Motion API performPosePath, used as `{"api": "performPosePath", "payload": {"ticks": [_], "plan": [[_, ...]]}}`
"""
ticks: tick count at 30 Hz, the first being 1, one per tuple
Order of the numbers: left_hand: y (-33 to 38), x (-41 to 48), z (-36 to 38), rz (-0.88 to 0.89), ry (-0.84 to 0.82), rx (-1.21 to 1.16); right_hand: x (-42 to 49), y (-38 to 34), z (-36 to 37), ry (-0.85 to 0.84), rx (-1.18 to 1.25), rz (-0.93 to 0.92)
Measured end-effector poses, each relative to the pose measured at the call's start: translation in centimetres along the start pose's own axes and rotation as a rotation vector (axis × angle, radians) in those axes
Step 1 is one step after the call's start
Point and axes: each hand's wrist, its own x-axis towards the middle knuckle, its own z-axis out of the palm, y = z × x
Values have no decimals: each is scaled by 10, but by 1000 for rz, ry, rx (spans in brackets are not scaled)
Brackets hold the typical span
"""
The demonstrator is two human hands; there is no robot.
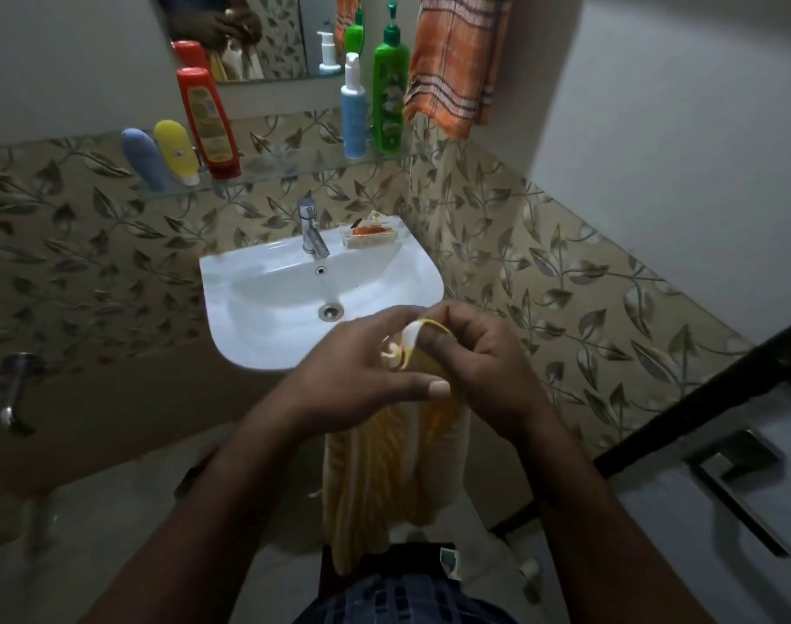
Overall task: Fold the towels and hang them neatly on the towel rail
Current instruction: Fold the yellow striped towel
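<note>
Status: folding step in hand, hanging not yet done. The yellow towel (384, 479), striped in white, hangs lengthwise from both hands in front of the person's body, just before the near rim of the sink (231, 335). Its top edge is gathered between the hands; the rest drops loose and bunched, with no flat fold visible.

The left hand (362, 376) pinches a white corner of the cloth, with its thumb lying across the front. The right hand (479, 353) has its fingers (447, 335) curled round the yellow hem, touching the left hand. Both hands are therefore grasping the towel.

An orange towel (456, 60) already hangs high on the right, beside the glass shelf (267, 171) of bottles. The towel rail bearing it is out of view.

Judgement: the hands are matching corners for a lengthwise fold. The next move calls for the paired corners to be held level, the cloth shaken or smoothed so that the edges align, and a further fold made. The towel must then be lifted clear of the sink and up to the right, beside the orange one. Risk: the loose lower end may twist.
</note>
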Motion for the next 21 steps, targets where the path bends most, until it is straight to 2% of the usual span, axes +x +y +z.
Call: {"api": "performPosePath", "payload": {"ticks": [2, 5, 9, 12, 15, 17, 18, 19, 21], "plan": [[-5, 4, 4, -6, 78, 46, 1, 4, 0, 47, -178, -60], [-11, 3, -5, 13, 238, 24, -5, 20, -10, 62, -370, -57], [-5, -3, -15, 84, 363, -66, -18, 46, -13, -105, -494, 3], [-7, -6, -18, 95, 442, -153, -20, 62, -19, -173, -537, 149], [-14, -10, -34, 64, 593, -376, -18, 69, -36, -48, -619, 248], [-19, -13, -45, 43, 649, -383, -16, 63, -41, 144, -553, 285], [-21, -14, -47, 25, 631, -335, -15, 56, -40, 224, -421, 291], [-22, -15, -47, -6, 588, -270, -14, 47, -36, 270, -255, 286], [-20, -15, -37, -51, 463, -176, -12, 25, -23, 242, -31, 227]]}}
